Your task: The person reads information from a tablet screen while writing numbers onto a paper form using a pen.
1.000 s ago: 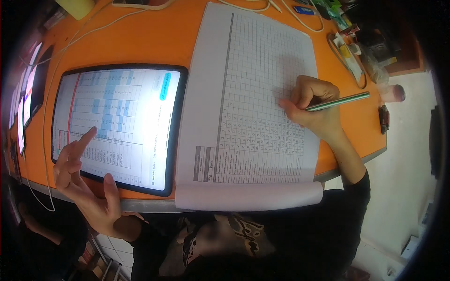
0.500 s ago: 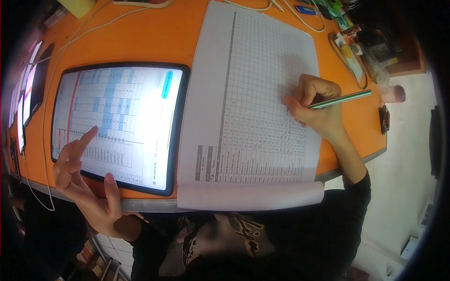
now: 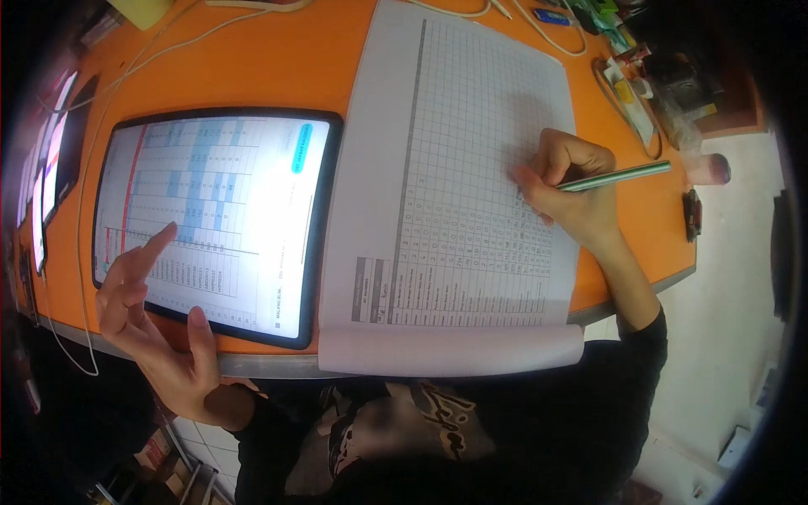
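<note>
A tablet (image 3: pixel 278 210) with a lit table of numbers lies on the orange desk. My left hand (image 3: pixel 160 328) is over its lower left part, index finger stretched to the screen, thumb apart, holding nothing. Right of the tablet lies a gridded paper form (image 3: pixel 471 101) with handwritten entries, its near end curled over the desk edge. My right hand (image 3: pixel 572 181) rests at the form's right side, fingers closed round a green pen (image 3: pixel 627 175). The pen's tip is hidden behind the fingers.
Bare orange desk (image 3: pixel 252 67) shows beyond the tablet, crossed by white cables. Lit phones (image 3: pixel 50 185) lie at the far left. A blue item (image 3: pixel 551 17), plastic bags and small objects line the far right edge. Part of another person in dark clothing shows at lower left.
My right hand and the pen have shifted slightly to the right, with the pen lying a little flatter. The left index finger stays at nearly the same spot on the screen.
</note>
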Demonstrator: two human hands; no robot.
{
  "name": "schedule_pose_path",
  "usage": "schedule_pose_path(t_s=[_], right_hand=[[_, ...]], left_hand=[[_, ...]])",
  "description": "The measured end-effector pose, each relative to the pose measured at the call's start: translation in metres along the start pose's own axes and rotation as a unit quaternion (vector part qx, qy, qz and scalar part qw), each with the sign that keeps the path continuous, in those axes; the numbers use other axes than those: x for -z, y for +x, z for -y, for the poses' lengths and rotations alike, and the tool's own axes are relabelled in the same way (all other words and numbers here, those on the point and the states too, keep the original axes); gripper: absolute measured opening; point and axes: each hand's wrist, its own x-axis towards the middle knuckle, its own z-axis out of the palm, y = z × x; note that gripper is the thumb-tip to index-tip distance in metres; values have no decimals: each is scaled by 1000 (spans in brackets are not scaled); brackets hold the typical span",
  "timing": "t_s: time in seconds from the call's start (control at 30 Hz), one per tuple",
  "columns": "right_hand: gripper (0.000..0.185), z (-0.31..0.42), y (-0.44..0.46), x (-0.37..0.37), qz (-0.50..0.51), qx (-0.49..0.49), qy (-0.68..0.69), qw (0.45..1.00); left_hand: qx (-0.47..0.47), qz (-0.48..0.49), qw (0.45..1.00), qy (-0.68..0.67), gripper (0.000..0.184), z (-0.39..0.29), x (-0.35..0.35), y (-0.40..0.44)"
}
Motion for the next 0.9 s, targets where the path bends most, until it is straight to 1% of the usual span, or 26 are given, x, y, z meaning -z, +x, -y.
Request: schedule_pose_path(t_s=[0.07,0.13,0.17,0.2,0.23,0.27,0.3,0.33,0.37,0.43,0.47,0.63,0.73,0.83,0.9], right_hand=[[36,-1,-1,-1,2,1,-11,1000],[36,-2,-1,-2,-13,45,-36,998],[36,-2,-1,-1,-10,47,-33,998],[36,-3,-1,1,-10,67,-59,996],[37,-4,0,1,-7,91,-80,993],[37,-4,0,0,6,101,-65,993],[37,-5,-1,-1,-5,106,-65,992],[37,-4,-1,-3,-19,109,-65,992],[37,-1,-1,-5,-10,118,-52,992],[37,4,-2,-6,-28,16,-8,999],[37,2,-2,-5,-21,23,-1,1000],[35,-4,0,1,-10,26,18,999],[34,-6,2,-1,-6,37,54,998],[28,-3,5,-4,1,36,42,998],[27,1,9,-7,12,27,44,999]], left_hand=[[-5,-1,1000,-7,49,1,0,0],[-10,-3,1000,-13,49,1,-2,2],[-17,8,999,-31,49,2,-1,3],[-22,19,999,-43,49,2,1,4],[-15,18,999,-27,49,1,1,3],[-10,-4,997,-80,50,-1,-3,2],[-4,-26,991,-130,51,-1,-6,1],[-22,-36,987,-152,54,2,-8,3],[-16,-37,990,-135,54,3,-7,3],[-24,-20,994,-106,53,3,-4,3],[-27,-45,991,-120,53,2,-6,5],[-14,-46,997,-56,56,0,-4,6],[17,-73,994,-78,55,1,-4,5],[14,-62,997,-48,54,3,-3,5],[19,-59,997,-53,54,4,-4,4]])
